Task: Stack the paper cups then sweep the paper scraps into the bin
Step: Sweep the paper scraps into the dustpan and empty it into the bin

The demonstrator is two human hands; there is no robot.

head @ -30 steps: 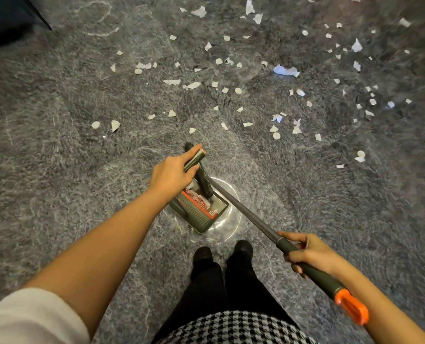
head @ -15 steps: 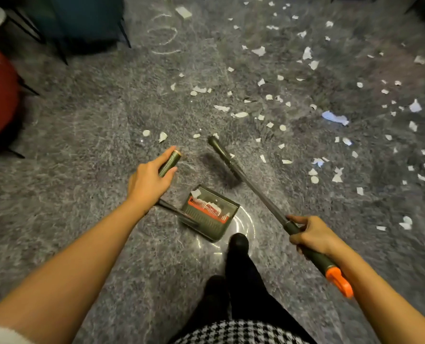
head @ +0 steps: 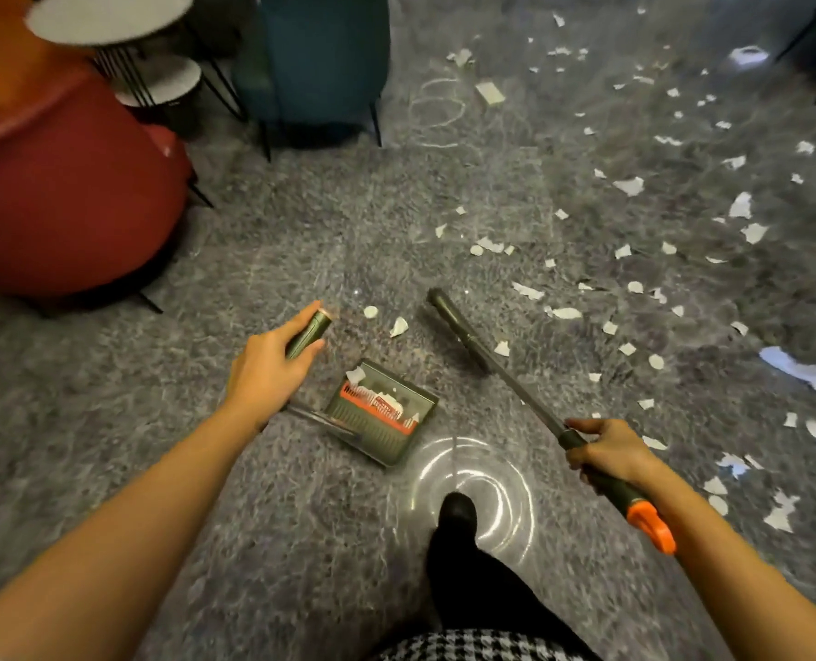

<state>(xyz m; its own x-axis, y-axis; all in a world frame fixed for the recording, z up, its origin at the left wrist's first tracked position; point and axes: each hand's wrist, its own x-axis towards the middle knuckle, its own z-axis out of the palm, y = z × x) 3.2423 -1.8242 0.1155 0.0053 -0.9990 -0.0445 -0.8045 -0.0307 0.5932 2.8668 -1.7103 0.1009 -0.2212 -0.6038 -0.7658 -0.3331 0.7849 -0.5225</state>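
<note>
My left hand (head: 265, 369) grips the top of the dustpan's upright handle (head: 308, 333). The dark green dustpan (head: 380, 412) hangs low over the grey floor in front of me, with a few white scraps and red comb teeth inside. My right hand (head: 608, 450) grips the broom's long handle (head: 516, 388) near its orange end (head: 649, 524). The broom's far end (head: 442, 302) points up and left, away from the dustpan. White paper scraps (head: 630, 186) lie scattered over the floor to the right and ahead. No cups or bin are in sight.
A red armchair (head: 58, 193) stands at the left, with small round white tables (head: 158, 81) behind it. A teal chair (head: 322, 59) stands at the top centre. My black shoe (head: 456, 515) is below the dustpan. A larger bluish scrap (head: 794, 367) lies at the right.
The broom has lifted off the dustpan and swung to the right. The view has turned left and up, bringing the red and teal chairs into sight. Both hands keep their grips.
</note>
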